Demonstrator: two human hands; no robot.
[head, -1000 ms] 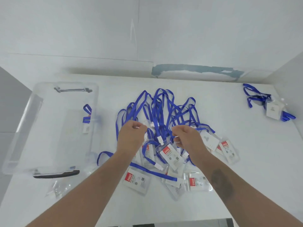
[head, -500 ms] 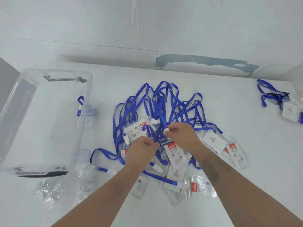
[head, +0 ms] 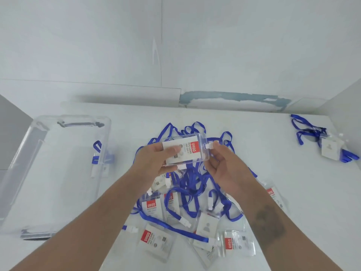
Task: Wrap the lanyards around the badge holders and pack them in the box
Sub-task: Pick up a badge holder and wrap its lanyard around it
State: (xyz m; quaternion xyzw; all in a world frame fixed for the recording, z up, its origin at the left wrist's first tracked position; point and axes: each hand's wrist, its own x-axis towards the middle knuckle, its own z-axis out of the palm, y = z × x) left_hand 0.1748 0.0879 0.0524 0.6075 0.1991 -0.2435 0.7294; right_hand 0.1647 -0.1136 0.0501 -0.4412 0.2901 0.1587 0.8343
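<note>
My left hand (head: pixel 156 161) grips one clear badge holder (head: pixel 184 150) flat above the lanyard pile (head: pixel 187 184); my right hand (head: pixel 224 165) pinches its white clip (head: pixel 209 145), probably to free the strap for wrapping. The clear box (head: pixel 58 173) waits at left, one wrapped badge (head: pixel 97 155) inside

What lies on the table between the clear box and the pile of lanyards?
In the head view, that stretch of the white table is bare between the clear box and the pile of lanyards.
</note>
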